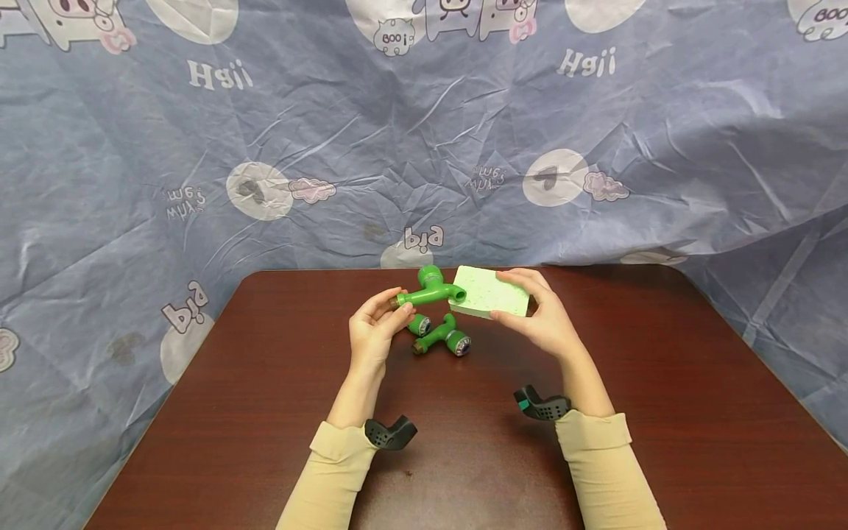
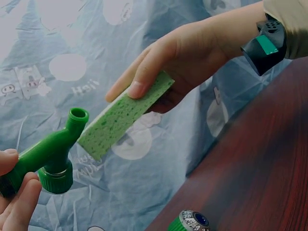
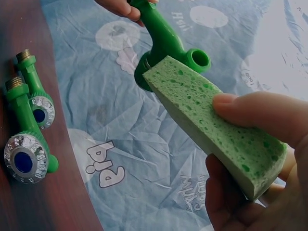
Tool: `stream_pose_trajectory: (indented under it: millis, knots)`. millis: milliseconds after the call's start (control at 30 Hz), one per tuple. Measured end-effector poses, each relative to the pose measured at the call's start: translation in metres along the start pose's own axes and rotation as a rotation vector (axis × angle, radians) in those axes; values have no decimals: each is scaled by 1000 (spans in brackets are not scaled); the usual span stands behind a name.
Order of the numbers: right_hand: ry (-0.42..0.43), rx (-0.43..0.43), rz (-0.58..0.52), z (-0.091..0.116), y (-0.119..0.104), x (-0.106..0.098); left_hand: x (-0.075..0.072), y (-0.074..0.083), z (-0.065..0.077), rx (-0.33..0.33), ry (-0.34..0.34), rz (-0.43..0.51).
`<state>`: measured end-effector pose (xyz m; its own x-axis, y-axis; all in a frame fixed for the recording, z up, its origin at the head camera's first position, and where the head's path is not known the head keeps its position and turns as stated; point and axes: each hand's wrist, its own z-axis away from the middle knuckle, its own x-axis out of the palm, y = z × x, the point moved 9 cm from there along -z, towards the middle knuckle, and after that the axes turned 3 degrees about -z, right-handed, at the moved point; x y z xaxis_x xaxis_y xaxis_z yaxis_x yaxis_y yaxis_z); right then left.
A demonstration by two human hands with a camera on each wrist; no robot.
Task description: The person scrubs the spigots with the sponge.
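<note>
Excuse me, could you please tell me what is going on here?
A person's left hand holds a green tap raised off the table. The right hand grips a pale green sponge close to the tap's spout. Two more green taps lie on the table.

Gap between left hand (image 1: 372,333) and right hand (image 1: 548,318) is blocked: glossy green tap with ribbed knob (image 1: 427,295) overlaps pale-green porous sponge block (image 1: 489,291) in all views; can't confirm contact. Low pass nearby obstructed by a green tap with silver-rimmed knob (image 1: 437,335) and a matching second one (image 1: 419,324) just beside it. Wrinkled blue printed cloth (image 1: 397,132) walls off the far edge. Room between forearms, narrowed by black wrist units (image 1: 391,433); more over dark-red wood-grain table (image 1: 265,383), outboard of either arm.
</note>
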<state>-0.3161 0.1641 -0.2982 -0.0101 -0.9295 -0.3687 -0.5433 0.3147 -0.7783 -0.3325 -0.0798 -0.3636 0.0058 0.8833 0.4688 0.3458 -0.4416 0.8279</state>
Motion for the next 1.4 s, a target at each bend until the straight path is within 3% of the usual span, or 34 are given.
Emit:
stream_pose_trajectory:
  millis: [167,333,433,567,700,900,1167,1400]
  knots:
    - [83,8,-12,0,0,-12,-2,-1,-1,-2,27,13]
    - [156,-3,-104,1,-4,-21,-4,-3,-1,-15,50,12]
    - [133,-17,-170,0,-8,-16,-3,-5,-1,-20,50,10]
    - [98,-25,-161,0,-11,-11,-3,-6,-1,-21,49,11]
    - [126,-24,-121,1,-11,-14,-3,-6,-1,-23,54,13]
    - [132,-25,-161,1,-13,-13,-3,-6,0,-32,64,2]
    - [92,-58,-45,1,-22,4,0,-6,2,-26,54,10]
    - [80,-93,-27,1,-26,19,6,-11,5,-52,22,18]
